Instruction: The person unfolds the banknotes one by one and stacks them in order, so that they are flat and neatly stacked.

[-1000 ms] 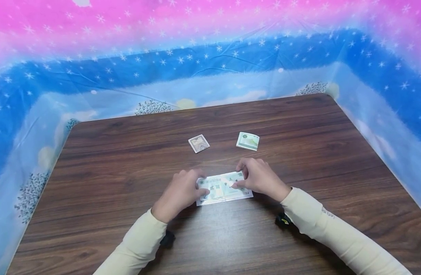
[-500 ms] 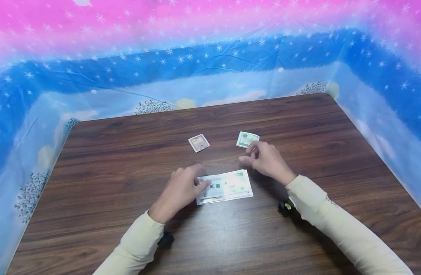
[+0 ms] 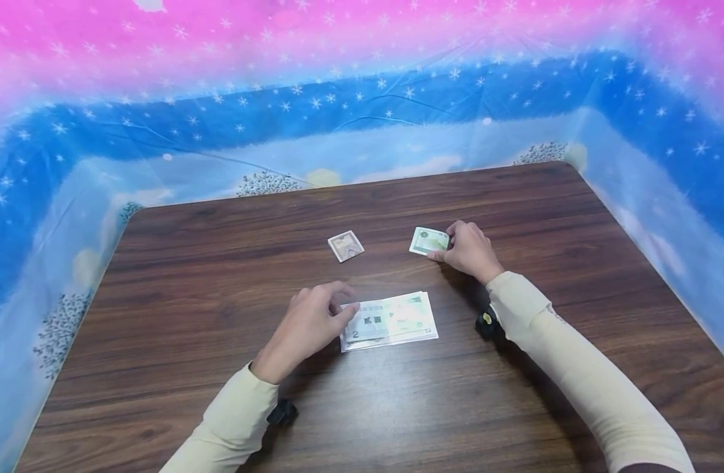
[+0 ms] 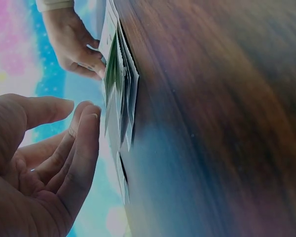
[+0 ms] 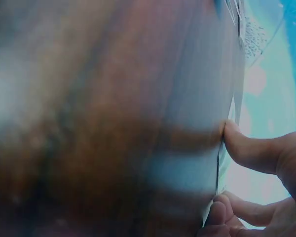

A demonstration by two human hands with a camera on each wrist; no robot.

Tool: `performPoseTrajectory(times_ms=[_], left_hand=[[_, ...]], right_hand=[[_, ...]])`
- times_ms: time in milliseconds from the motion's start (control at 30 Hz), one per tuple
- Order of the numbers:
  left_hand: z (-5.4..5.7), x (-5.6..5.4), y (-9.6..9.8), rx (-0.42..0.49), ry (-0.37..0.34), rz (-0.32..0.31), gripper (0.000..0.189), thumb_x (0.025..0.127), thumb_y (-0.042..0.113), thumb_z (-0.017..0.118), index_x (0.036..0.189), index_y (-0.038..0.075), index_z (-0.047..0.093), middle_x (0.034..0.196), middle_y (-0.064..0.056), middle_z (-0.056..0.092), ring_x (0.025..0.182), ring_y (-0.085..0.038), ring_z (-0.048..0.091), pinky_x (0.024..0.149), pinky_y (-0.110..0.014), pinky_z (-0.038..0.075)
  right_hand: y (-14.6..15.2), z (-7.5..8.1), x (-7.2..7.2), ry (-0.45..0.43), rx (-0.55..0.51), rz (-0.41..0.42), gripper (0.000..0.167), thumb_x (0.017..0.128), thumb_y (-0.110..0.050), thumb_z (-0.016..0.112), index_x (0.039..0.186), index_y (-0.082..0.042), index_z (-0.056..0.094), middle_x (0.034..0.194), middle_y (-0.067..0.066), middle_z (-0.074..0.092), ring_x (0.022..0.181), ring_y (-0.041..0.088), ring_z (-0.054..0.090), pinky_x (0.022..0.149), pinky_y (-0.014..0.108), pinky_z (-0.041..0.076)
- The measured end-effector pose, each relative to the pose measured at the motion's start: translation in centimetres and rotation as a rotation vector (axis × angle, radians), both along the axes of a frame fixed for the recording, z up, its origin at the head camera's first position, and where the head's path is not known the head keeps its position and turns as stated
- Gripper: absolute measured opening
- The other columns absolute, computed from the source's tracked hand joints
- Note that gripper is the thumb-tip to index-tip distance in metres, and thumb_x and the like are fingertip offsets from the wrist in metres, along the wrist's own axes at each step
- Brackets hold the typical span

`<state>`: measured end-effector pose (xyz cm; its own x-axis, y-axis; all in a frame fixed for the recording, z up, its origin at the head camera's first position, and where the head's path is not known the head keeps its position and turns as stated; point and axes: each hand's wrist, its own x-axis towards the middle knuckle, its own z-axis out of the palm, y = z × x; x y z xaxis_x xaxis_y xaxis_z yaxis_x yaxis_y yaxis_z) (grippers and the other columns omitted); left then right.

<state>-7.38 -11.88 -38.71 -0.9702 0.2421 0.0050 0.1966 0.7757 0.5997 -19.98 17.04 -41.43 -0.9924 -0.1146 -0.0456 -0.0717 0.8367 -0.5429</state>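
Observation:
A loose stack of banknotes (image 3: 391, 320) lies flat near the middle of the table, with a "2" visible on the top note. My left hand (image 3: 315, 323) hovers over its left end; in the left wrist view its thumb and fingers are apart from the notes and hold nothing. Farther back, my right hand (image 3: 471, 251) pinches a green folded banknote (image 3: 427, 241) at its front and right edges. The right wrist view has the thumb (image 5: 246, 148) at one edge and curled fingertips at another. The green note appears still on the table.
Left of the green note lies a brownish folded banknote (image 3: 346, 246). The dark wood table (image 3: 190, 282) is bordered by a pink and blue snowflake-patterned cloth (image 3: 350, 98). Small black devices (image 3: 283, 412) sit under both wrists.
My right hand has left the right end of the banknote stack and moved back and right to the green folded banknote, taking hold of it. My left hand has lifted slightly from the stack.

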Motion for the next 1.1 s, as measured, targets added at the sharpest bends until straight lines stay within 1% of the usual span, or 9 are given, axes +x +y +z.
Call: performPoseTrajectory(times_ms=[133,233,367,533,700,833,900,967,1100], left_hand=[[0.0,0.0,0.1,0.011,-0.015,0.001,0.026,0.094,0.023,0.073,0.115,0.008,0.073,0.072,0.003,0.067,0.059,-0.01,0.056,0.059,-0.03,0.049],[0.0,0.0,0.2,0.015,-0.014,-0.002,0.026,0.094,0.023,0.073,0.115,0.008,0.073,0.071,0.003,0.067,0.058,-0.01,0.055,0.058,-0.029,0.047],[0.1,0.0,0.3,0.023,-0.005,-0.004,0.025,0.095,0.024,0.072,0.114,0.009,0.073,0.072,0.004,0.067,0.059,-0.011,0.056,0.065,-0.033,0.048],[0.1,0.0,0.3,0.078,0.002,0.005,0.024,0.095,0.024,0.072,0.115,0.01,0.073,0.084,0.001,0.074,0.073,-0.01,0.065,0.078,-0.039,0.054],[0.2,-0.1,0.3,0.171,0.012,0.022,0.025,0.095,0.021,0.071,0.118,0.01,0.072,0.099,-0.003,0.076,0.083,-0.016,0.071,0.079,-0.039,0.059],[0.2,-0.2,0.4,0.237,0.02,0.034,0.027,0.096,0.016,0.07,0.121,0.008,0.071,0.104,-0.004,0.076,0.089,-0.019,0.073,0.082,-0.039,0.061],[0.3,-0.3,0.5,0.282,0.004,0.047,0.029,0.096,0.015,0.07,0.125,0.007,0.07,0.106,-0.005,0.076,0.092,-0.02,0.073,0.084,-0.038,0.061],[0.3,-0.4,0.7,0.363,-0.035,0.064,0.034,0.097,0.012,0.069,0.129,0.004,0.067,0.11,-0.009,0.075,0.096,-0.022,0.073,0.086,-0.037,0.061],[0.2,-0.8,1.3,0.614,-0.163,0.086,0.044,0.097,0.005,0.067,0.139,-0.004,0.055,0.12,-0.024,0.069,0.106,-0.034,0.07,0.087,-0.038,0.062]], right_hand=[[0.1,0.1,-0.1,-0.026,-0.025,-0.013,0.061,0.084,-0.026,0.085,0.122,0.011,0.056,0.111,0.024,0.059,0.096,0.036,0.055,0.089,0.052,0.048],[0.2,0.1,0.0,-0.03,-0.061,-0.032,0.058,0.085,-0.023,0.084,0.122,0.008,0.052,0.11,0.022,0.058,0.095,0.035,0.054,0.087,0.05,0.047],[0.1,0.2,0.3,-0.03,-0.134,-0.062,0.045,0.09,-0.014,0.077,0.122,0.005,0.051,0.105,0.018,0.06,0.092,0.032,0.056,0.084,0.045,0.047],[-0.2,0.6,0.8,-0.016,-0.218,-0.087,0.033,0.094,-0.007,0.069,0.121,0.002,0.054,0.102,0.015,0.061,0.089,0.029,0.056,0.078,0.04,0.047],[-0.6,1.5,1.8,0.021,-0.271,-0.053,0.03,0.092,-0.004,0.07,0.117,0.001,0.055,0.098,0.014,0.062,0.084,0.027,0.059,0.071,0.035,0.048],[-1.4,2.3,3.1,0.033,-0.336,-0.003,0.028,0.091,-0.001,0.071,0.114,0.002,0.055,0.095,0.015,0.064,0.082,0.025,0.063,0.067,0.03,0.053],[-2.0,2.7,3.9,0.021,-0.375,0.028,0.027,0.091,0.001,0.072,0.113,0.002,0.056,0.094,0.015,0.066,0.08,0.024,0.065,0.067,0.029,0.057],[-2.5,3.0,4.8,-0.001,-0.419,0.066,0.026,0.091,0.002,0.071,0.113,0.002,0.055,0.093,0.015,0.066,0.077,0.024,0.066,0.067,0.033,0.06],[-3.7,3.5,6.3,-0.06,-0.538,0.139,0.026,0.091,0.007,0.07,0.112,0.004,0.054,0.09,0.016,0.066,0.07,0.023,0.067,0.068,0.04,0.063]])
